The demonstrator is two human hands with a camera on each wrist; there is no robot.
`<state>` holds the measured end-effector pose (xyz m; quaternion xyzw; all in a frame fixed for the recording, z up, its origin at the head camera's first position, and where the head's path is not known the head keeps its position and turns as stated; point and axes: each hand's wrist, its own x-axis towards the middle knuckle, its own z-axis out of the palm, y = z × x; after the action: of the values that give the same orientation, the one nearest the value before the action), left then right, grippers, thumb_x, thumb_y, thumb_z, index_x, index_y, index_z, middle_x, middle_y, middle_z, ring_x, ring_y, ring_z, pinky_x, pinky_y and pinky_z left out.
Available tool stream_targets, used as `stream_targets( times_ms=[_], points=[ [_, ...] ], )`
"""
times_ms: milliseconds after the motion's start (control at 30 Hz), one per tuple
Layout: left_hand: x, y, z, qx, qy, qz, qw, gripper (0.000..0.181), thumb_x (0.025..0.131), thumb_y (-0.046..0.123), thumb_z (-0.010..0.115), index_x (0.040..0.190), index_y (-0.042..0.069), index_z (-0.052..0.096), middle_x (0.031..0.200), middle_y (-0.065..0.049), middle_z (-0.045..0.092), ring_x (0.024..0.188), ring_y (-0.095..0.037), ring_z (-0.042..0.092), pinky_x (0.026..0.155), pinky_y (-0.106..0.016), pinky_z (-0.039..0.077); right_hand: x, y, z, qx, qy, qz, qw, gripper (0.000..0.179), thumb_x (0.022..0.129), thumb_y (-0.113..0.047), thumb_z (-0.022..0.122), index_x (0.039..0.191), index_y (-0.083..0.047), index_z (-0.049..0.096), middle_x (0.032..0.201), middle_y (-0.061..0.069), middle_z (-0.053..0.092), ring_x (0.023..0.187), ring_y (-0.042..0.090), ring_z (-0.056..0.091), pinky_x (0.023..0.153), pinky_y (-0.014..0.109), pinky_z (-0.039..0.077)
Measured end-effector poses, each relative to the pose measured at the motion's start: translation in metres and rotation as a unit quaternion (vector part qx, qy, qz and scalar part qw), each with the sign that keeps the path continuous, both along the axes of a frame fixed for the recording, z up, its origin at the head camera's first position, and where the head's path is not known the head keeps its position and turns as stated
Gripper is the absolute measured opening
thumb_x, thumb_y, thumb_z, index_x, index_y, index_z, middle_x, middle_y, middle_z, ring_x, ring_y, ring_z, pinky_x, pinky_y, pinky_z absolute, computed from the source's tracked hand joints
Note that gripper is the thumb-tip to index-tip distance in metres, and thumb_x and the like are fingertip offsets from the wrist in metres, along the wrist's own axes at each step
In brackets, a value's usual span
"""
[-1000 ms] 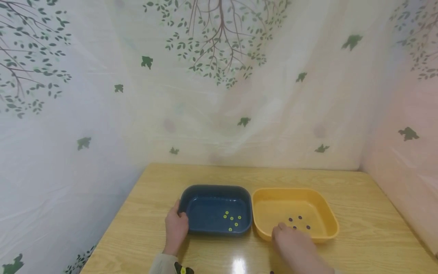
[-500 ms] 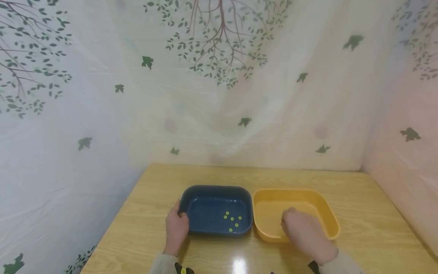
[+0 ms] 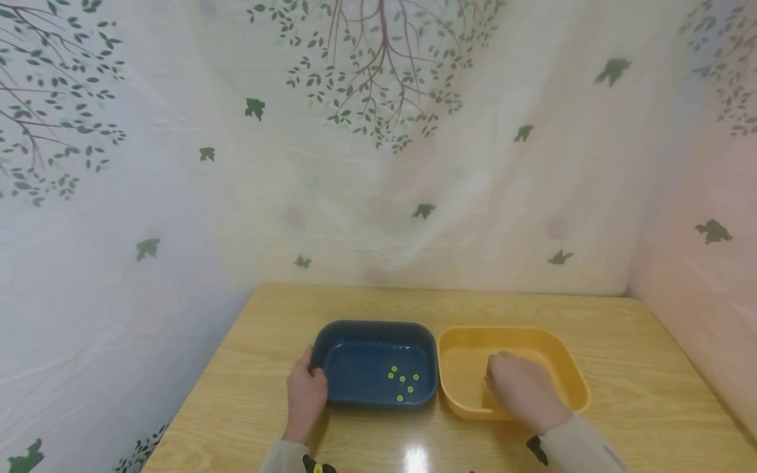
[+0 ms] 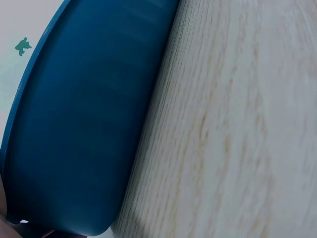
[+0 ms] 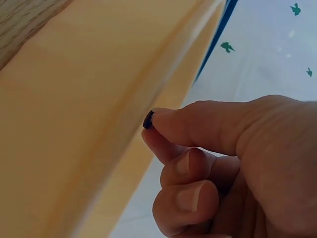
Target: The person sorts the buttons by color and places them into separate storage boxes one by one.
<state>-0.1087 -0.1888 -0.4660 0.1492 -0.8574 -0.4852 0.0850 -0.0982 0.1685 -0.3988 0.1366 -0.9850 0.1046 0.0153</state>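
Observation:
A dark blue plastic tray [image 3: 355, 361] stands on the table, and several small yellow buttons [image 3: 403, 379] lie on its floor toward the right. My left hand [image 3: 306, 397] grips this tray's left side, thumb on the near rim. Close beside it on the right is a yellow tray [image 3: 464, 384]. Over that tray is my right hand [image 3: 525, 392], pinching a small dark blue button [image 5: 148, 120] between thumb and index finger, as the right wrist view shows. The hand covers part of the yellow tray's floor in the head view.
The wooden table [image 3: 248, 368] reaches back to a pale curtain [image 3: 367, 223] printed with leaves and branches. A tiny dark piece [image 3: 471, 471] shows at the bottom edge of the head view.
My right hand has moved from the yellow tray's near edge farther over the tray, now covering the dark buttons seen there earlier. My left hand keeps its grip on the blue tray.

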Motion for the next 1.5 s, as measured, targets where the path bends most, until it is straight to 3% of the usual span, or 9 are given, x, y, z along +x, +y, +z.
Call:
stream_targets(
  times_ms=[300, 533, 867, 1167, 1500],
  points=[
    [0.000, 0.000, 0.001, -0.003, 0.002, 0.000, 1.0000, 0.056, 0.090, -0.004, 0.040, 0.145, -0.009, 0.034, 0.147, -0.030, 0.036, 0.109, -0.032, 0.048, 0.082, -0.041, 0.045, -0.006, -0.001, -0.009, -0.007, -0.020, -0.002, 0.9998, 0.020, 0.082, -0.009, 0.062, 0.064, -0.011, 0.053, 0.062, -0.001, 0.047, 0.053, 0.016, 0.043, 0.044, 0.033, 0.038],
    [0.000, 0.001, 0.001, -0.008, 0.000, 0.004, 1.0000, 0.058, 0.088, -0.006, 0.042, 0.145, -0.009, 0.034, 0.146, -0.031, 0.036, 0.082, -0.025, 0.052, 0.061, -0.030, 0.045, -0.008, -0.002, -0.013, -0.007, -0.033, -0.006, 0.9994, 0.019, 0.082, -0.009, 0.067, 0.065, -0.010, 0.057, 0.063, -0.001, 0.049, 0.053, 0.016, 0.044, 0.045, 0.034, 0.039],
    [0.000, 0.001, 0.000, -0.007, 0.000, 0.005, 1.0000, 0.057, 0.089, -0.005, 0.042, 0.145, -0.009, 0.035, 0.146, -0.031, 0.036, 0.084, -0.026, 0.054, 0.060, -0.028, 0.045, -0.007, 0.000, -0.015, -0.006, -0.044, -0.011, 0.9990, 0.018, 0.082, -0.011, 0.068, 0.067, -0.010, 0.059, 0.063, -0.001, 0.050, 0.054, 0.016, 0.045, 0.047, 0.033, 0.041],
    [0.000, 0.001, 0.001, -0.004, 0.009, 0.005, 0.9999, 0.057, 0.088, -0.006, 0.043, 0.144, -0.009, 0.036, 0.145, -0.031, 0.039, 0.065, -0.018, 0.046, 0.052, -0.025, 0.042, -0.002, 0.001, -0.011, -0.011, -0.054, -0.018, 0.9983, 0.017, 0.082, -0.013, 0.069, 0.068, -0.010, 0.060, 0.065, -0.001, 0.052, 0.055, 0.016, 0.046, 0.048, 0.033, 0.041],
    [0.000, 0.000, 0.002, 0.005, -0.007, 0.000, 1.0000, 0.057, 0.090, -0.004, 0.041, 0.146, -0.008, 0.033, 0.148, -0.031, 0.034, 0.085, -0.025, 0.053, 0.059, -0.027, 0.045, 0.018, -0.008, 0.010, 0.003, -0.017, -0.003, 0.9999, 0.015, 0.083, -0.015, 0.070, 0.071, -0.011, 0.062, 0.067, -0.001, 0.051, 0.055, 0.013, 0.044, 0.047, 0.030, 0.039]
  ],
)
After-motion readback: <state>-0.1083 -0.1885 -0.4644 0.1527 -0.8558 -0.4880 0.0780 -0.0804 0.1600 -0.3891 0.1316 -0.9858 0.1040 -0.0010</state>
